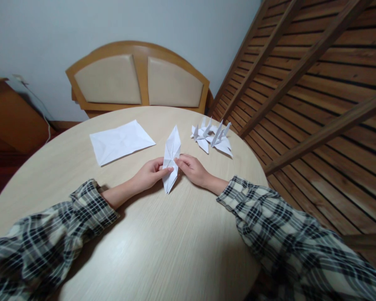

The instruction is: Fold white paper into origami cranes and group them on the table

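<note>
A white folded paper [173, 144], shaped like a long narrow diamond with creases down its middle, is held between my two hands above the table. My left hand [150, 172] grips its left edge, thumb lying across the front. On the right edge, my right hand [191, 168] pinches it with the thumb on the front face. The fingers behind the paper are hidden. Its lower end splits into two points. Beyond my right hand stand several folded paper cranes [217, 138], close together. To the left lies a creased white paper sheet [122, 141].
The round pale wooden table [150, 251] carries all the paper. Past its far edge is a wooden headboard [144, 50] with two beige panels. A slatted wooden screen [316, 104] leans along the right side. A brown cabinet [9, 117] stands at the far left.
</note>
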A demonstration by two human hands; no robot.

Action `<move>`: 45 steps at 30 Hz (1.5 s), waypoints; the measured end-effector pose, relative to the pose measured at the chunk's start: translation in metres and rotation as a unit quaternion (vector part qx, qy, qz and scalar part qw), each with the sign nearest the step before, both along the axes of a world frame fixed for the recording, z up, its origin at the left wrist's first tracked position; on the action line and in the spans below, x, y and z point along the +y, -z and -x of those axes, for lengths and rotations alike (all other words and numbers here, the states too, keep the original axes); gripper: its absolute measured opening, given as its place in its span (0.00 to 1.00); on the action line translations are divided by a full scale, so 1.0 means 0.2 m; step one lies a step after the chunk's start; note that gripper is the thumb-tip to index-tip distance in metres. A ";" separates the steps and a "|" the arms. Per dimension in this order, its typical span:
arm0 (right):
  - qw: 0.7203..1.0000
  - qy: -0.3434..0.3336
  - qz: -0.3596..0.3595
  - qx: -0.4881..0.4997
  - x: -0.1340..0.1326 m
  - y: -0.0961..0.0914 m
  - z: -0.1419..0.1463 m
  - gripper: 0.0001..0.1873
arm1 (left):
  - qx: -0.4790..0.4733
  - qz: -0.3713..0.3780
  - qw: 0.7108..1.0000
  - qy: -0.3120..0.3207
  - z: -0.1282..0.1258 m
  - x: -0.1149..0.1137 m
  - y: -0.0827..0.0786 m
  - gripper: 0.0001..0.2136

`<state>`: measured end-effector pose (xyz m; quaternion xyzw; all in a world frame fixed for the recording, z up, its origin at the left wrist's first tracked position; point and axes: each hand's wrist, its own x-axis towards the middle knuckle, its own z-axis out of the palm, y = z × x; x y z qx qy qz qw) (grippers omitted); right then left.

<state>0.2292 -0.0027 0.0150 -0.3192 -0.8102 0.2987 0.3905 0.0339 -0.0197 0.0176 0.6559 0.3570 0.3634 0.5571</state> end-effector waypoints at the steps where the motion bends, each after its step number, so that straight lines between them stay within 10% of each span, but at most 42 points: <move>1: 1.000 0.005 -0.002 -0.005 0.00 0.00 0.00 0.27 | 0.003 -0.002 1.000 0.001 0.00 0.00 0.00 0.17; 30: 0.977 0.009 -0.179 -0.113 0.01 0.00 -0.01 0.20 | 0.119 -0.104 0.987 -0.035 0.00 -0.02 -0.03 0.22; 45: 0.987 0.123 -0.101 0.001 0.00 -0.01 -0.02 0.26 | 0.057 -0.053 0.997 0.029 0.00 -0.02 -0.04 0.17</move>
